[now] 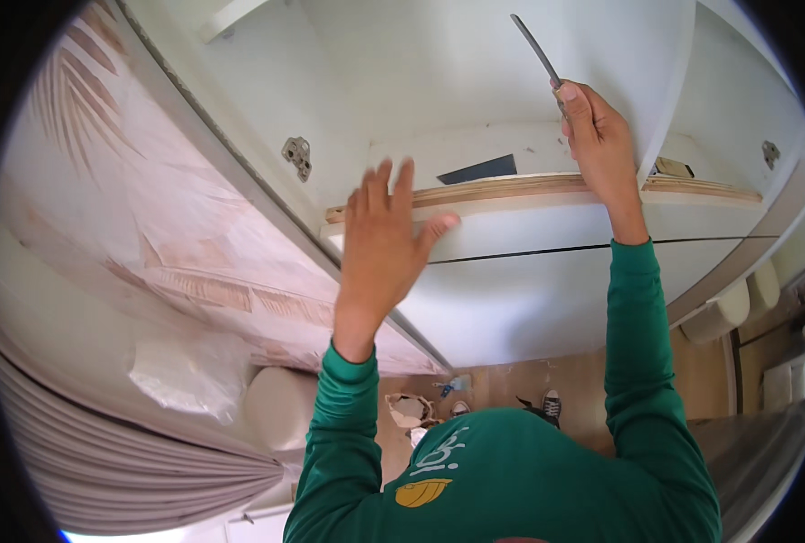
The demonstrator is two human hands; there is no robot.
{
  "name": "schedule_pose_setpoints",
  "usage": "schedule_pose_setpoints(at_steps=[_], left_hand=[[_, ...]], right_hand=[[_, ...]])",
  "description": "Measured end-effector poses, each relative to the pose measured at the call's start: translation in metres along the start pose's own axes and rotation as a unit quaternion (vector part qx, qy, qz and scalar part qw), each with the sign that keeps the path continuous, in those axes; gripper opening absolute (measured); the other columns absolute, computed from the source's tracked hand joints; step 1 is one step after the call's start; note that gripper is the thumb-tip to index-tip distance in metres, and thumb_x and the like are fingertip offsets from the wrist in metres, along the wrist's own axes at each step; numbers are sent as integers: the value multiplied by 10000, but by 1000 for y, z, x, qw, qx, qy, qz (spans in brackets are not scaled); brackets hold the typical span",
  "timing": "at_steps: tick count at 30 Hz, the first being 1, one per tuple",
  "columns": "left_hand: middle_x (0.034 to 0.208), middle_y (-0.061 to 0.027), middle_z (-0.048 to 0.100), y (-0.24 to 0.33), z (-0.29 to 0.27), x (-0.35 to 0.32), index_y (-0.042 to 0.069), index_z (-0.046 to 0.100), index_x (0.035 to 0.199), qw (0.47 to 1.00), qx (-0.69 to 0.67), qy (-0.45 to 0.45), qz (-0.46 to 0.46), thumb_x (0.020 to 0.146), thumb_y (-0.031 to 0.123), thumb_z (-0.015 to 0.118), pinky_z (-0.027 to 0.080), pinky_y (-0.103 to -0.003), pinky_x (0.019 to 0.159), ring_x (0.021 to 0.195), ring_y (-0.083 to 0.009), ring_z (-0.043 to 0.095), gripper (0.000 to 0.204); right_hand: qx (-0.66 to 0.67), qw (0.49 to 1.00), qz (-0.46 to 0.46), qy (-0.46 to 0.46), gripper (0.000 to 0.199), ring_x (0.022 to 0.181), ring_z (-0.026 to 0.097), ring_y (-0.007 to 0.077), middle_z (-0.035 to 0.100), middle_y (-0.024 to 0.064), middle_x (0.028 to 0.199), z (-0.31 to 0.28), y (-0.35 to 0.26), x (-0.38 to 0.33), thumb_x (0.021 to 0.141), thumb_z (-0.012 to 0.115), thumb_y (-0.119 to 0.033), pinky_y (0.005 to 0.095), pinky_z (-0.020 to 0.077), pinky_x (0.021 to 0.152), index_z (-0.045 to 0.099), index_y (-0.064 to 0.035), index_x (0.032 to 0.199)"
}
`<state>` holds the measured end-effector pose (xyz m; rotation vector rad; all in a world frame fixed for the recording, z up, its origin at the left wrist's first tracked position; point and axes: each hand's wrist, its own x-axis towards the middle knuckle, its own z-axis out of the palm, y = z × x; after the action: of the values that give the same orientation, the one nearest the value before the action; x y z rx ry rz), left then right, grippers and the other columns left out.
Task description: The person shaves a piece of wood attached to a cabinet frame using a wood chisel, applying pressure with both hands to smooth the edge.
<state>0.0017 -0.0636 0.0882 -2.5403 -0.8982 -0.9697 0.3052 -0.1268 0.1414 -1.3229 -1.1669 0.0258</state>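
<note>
My right hand (597, 136) is closed around the lower end of a long, thin grey metal tool (538, 51), which looks like a file. Its free end points up and to the left inside a white cabinet (475, 68). Over the front edge of the cabinet, my left hand (380, 235) is open with its fingers spread and nothing in it. Between the hands, a dark grey flat piece (477, 169) lies on the cabinet's bottom, behind a raw wooden edge strip (511, 188). The fingers hide the tool's grip in part.
Metal hinge plates (297, 158) sit on the cabinet's inner sides. A small yellow and black item (674, 167) lies in the right compartment. Palm-patterned wall panelling (167, 226) runs along the left, above a round pouf (280, 407). Behind my left arm, an open bag (409, 410) stands on the floor.
</note>
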Motion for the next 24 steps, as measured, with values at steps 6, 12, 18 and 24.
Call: schedule_pose_setpoints(at_steps=[6,12,18,24], left_hand=[[1485,-145,694,40,-10,-47,144,761,1386,937,-259,-69,225,935,580,850,459,-595,1241,1466,-410,596,634],[1393,-165,737,25,-22,-5,69,734,1393,962,-221,78,141,957,531,838,506,-554,1180,1442,-409,617,643],[811,-104,661,1,38,28,61,702,951,991,-57,80,86,996,751,678,485,-468,723,760,-318,654,692],[723,-62,598,10,50,26,101,662,797,985,-30,153,69,918,812,706,438,-429,683,689,-268,591,722]], right_hand=[[10,999,41,13,581,648,494,95,546,-6,766,-4,3,-1,1151,601,-585,296,434,606,759,-27,1126],[-62,996,51,38,600,605,469,92,563,1,765,-5,9,3,1144,572,-608,300,419,572,724,-39,1029],[-72,994,59,50,642,582,449,53,524,-41,755,2,8,7,1150,547,-626,255,378,527,788,-59,1330],[-64,995,68,46,648,581,439,53,528,-45,765,-3,20,13,1141,558,-630,251,373,527,784,-46,1307]])
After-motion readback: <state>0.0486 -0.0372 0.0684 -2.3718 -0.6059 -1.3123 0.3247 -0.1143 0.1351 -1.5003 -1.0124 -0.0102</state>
